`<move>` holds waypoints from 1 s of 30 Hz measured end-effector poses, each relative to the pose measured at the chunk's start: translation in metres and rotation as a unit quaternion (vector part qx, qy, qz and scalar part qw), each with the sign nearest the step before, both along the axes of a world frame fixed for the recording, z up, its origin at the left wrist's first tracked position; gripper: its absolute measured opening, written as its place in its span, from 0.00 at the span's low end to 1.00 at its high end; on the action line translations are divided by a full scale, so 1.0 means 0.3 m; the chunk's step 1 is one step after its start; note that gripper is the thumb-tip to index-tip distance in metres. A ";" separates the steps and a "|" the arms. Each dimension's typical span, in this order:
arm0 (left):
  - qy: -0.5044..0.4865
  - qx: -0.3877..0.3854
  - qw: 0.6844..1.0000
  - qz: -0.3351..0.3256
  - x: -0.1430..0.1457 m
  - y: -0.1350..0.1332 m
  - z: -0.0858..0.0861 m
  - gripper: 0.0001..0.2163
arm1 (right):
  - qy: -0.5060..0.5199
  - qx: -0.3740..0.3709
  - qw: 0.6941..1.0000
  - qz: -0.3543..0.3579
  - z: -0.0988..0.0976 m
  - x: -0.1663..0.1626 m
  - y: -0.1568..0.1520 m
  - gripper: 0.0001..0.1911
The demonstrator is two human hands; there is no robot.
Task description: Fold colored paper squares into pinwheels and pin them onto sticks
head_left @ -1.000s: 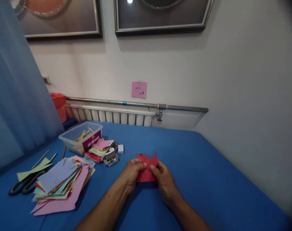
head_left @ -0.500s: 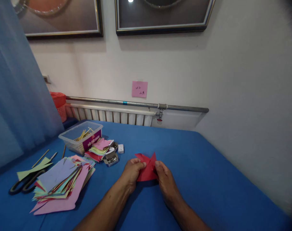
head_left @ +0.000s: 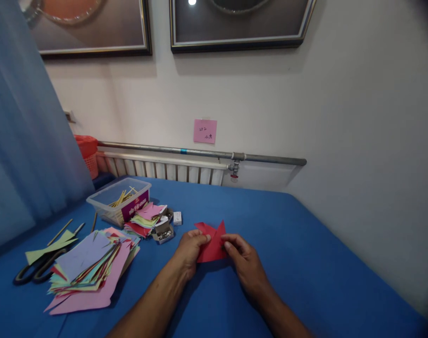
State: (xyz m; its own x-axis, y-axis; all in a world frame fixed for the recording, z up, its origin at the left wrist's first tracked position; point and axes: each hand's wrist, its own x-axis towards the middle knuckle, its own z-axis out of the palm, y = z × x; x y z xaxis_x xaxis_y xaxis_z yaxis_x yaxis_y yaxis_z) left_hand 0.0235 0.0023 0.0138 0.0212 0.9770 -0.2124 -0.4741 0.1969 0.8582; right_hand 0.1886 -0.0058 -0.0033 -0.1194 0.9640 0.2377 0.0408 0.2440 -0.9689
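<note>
A red paper pinwheel [head_left: 211, 251], its corners folded with pointed tips upward, is held over the blue table. My left hand [head_left: 190, 249] pinches its left side, thumb on top near the middle. My right hand [head_left: 242, 256] is closed at its right edge, thumb and fingertips together on the paper there. Whether anything small sits between those fingertips I cannot make out. Nearest to my left hand are an open small box of metal pins [head_left: 163, 233] and a small white box [head_left: 177, 218].
At left lie a stack of cut coloured paper [head_left: 87, 263], black-handled scissors [head_left: 41, 270] under green paper, and a smaller paper pile [head_left: 143, 223]. A clear plastic tub [head_left: 104, 206] holds thin sticks. A blue curtain [head_left: 27, 141] hangs left; a pipe [head_left: 157, 149] runs along the wall.
The red paper has shifted slightly left with my left hand. My right hand's fingertips have moved a little left and drawn together at the paper's right edge.
</note>
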 end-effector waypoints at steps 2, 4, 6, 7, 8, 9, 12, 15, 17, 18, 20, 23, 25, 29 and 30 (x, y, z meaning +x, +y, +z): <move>0.004 -0.004 1.000 -0.002 0.006 -0.003 0.004 0.12 | -0.005 0.007 1.000 -0.001 -0.001 -0.005 0.001 0.16; 0.004 -0.005 1.000 -0.002 0.012 -0.006 0.006 0.13 | -0.002 0.015 1.000 -0.005 -0.003 -0.012 0.002 0.15; 0.003 -0.004 1.000 -0.008 0.018 -0.008 0.004 0.13 | 0.001 0.018 1.000 -0.013 -0.008 -0.016 0.003 0.15; 0.003 -0.004 1.000 -0.011 0.021 -0.009 0.002 0.13 | 0.003 0.019 1.000 -0.017 -0.011 -0.018 0.003 0.16; 0.003 -0.004 1.000 -0.013 0.023 -0.010 -0.001 0.13 | 0.004 0.020 1.000 -0.022 -0.014 -0.019 0.002 0.16; 0.002 -0.004 1.000 -0.015 0.026 -0.010 -0.004 0.13 | 0.005 0.020 0.999 -0.026 -0.016 -0.020 0.002 0.16; -0.001 -0.004 1.000 -0.020 0.030 -0.010 -0.014 0.14 | 0.007 0.019 0.999 -0.029 -0.019 -0.023 -0.002 0.15; 0.000 -0.005 1.000 -0.023 0.031 -0.008 -0.021 0.13 | 0.010 0.017 0.999 -0.030 -0.014 -0.027 -0.005 0.14; 0.001 -0.005 1.000 -0.022 0.032 -0.007 -0.023 0.13 | 0.010 0.016 0.999 -0.037 -0.011 -0.031 -0.004 0.14; 0.001 -0.005 1.000 -0.023 0.032 -0.006 -0.024 0.12 | 0.010 0.015 0.999 -0.043 -0.010 -0.033 -0.002 0.14; 0.002 -0.005 1.000 -0.025 0.034 -0.006 -0.025 0.12 | 0.010 0.008 0.999 -0.053 -0.014 -0.037 0.004 0.13; 0.000 -0.006 1.000 -0.026 0.039 -0.007 -0.027 0.13 | -0.002 0.008 0.997 -0.078 -0.027 -0.044 0.016 0.13; -0.003 -0.003 1.000 -0.028 0.043 -0.008 -0.029 0.14 | -0.012 0.014 0.995 -0.100 -0.036 -0.048 0.021 0.13; -0.014 0.005 0.999 -0.034 0.047 -0.009 -0.032 0.14 | -0.001 0.004 0.993 -0.122 -0.038 -0.056 0.024 0.14; -0.015 0.004 0.999 -0.033 0.047 -0.008 -0.034 0.15 | 0.003 -0.002 0.992 -0.123 -0.037 -0.058 0.023 0.15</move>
State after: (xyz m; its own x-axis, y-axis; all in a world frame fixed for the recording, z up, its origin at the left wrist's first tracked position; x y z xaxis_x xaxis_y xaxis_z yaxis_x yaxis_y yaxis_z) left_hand 0.0375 -0.0001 0.0037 0.0922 0.9748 -0.2032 -0.4864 0.2222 0.8450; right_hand 0.1712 0.0012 -0.0144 0.1208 0.9646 0.2343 0.0929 0.2240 -0.9702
